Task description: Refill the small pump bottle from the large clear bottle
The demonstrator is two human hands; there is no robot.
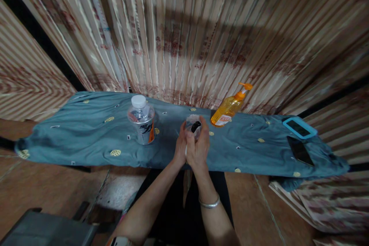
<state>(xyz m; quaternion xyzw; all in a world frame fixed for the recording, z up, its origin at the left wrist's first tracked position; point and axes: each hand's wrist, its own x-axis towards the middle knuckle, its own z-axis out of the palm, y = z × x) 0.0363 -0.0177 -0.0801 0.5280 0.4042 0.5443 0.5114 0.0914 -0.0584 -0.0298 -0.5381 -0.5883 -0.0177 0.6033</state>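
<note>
Both my hands are wrapped round a small see-through plastic object (190,121) with a black piece (196,126) at its top, held over the near middle of the cloth-covered table. From its left side my left hand (181,147) grips it, fingers mostly hidden. My right hand (200,147) closes on it from the right, thumb laid over the front just below the black piece. The lower part of the object is covered by my palms, so its exact kind cannot be made out. Some white shows between my hands.
A clear plastic bottle (141,117) with a white cap stands left of my hands. An orange pump bottle (227,109) stands at the back right. A blue-framed device (300,127) and a dark phone (300,150) lie on the patterned cloth (95,134). A curtain (178,38) hangs behind.
</note>
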